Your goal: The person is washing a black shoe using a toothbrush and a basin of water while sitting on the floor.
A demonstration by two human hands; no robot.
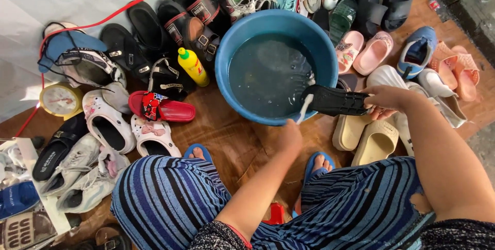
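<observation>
Over the basin [227, 59], hands [290, 135] [385, 100] apparently scrub a black sandal [335, 100].

The basin [276, 28] sits on the floor [227, 136] straight ahead of my knees, with water in it. My right grip [386, 100] holds a sandal [335, 100] across the basin's near right rim, and my left grip [290, 135], just before the rim, holds a brush [304, 108] whose head touches the sandal's left end. A squeeze bottle [193, 67] stands just left of the basin. Beyond it and behind the basin lie rows of shoes [170, 23]. Further left, a clock [61, 99] lies near slippers [160, 108] and sneakers [77, 175]. Right of the basin, more sandals [371, 139] lie under and beyond my right arm. My feet [198, 153] rest on the floor just before the basin.
</observation>
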